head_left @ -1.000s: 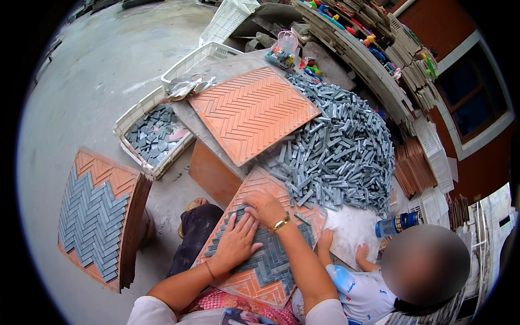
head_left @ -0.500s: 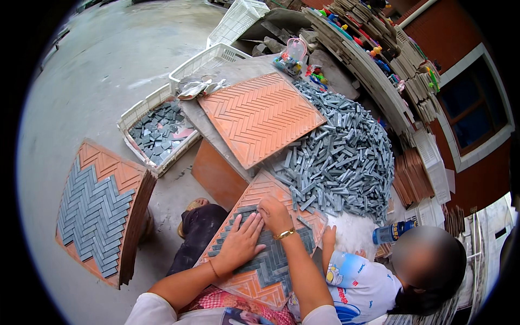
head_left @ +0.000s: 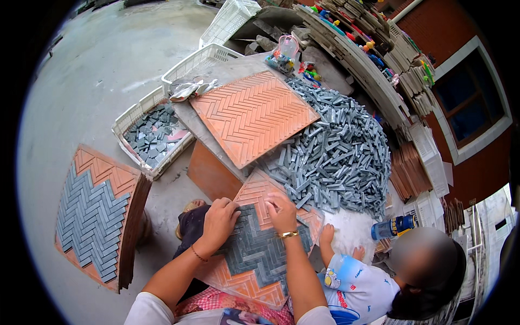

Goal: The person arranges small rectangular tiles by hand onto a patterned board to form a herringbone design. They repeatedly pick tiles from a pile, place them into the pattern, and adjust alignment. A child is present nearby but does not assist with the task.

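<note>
In front of me lies an orange herringbone tray [head_left: 254, 190], partly filled with dark grey strip tiles [head_left: 260, 246]. My left hand [head_left: 221, 221] is closed at the tray's left edge beside the laid tiles, fingers curled together. Over the tray's upper right part, my right hand [head_left: 281, 212] is closed with bent fingers, thumb close to the index finger. Whatever either hand might hold is too small or hidden to make out. A big heap of loose grey strip tiles [head_left: 336, 151] lies just beyond my right hand.
An empty orange herringbone tray [head_left: 254, 119] rests ahead. At left stands a stack of trays, the top one tile-filled [head_left: 92, 216]. A white crate [head_left: 157, 168] holds square tile pieces. Close on the right sits a child [head_left: 357, 281], one hand by the tray, near a blue bottle [head_left: 394, 227].
My left hand has lifted off the tiles, curled up and shifted to the tray's left edge. My right hand has moved slightly right, away from the left. More laid tiles now show between them.
</note>
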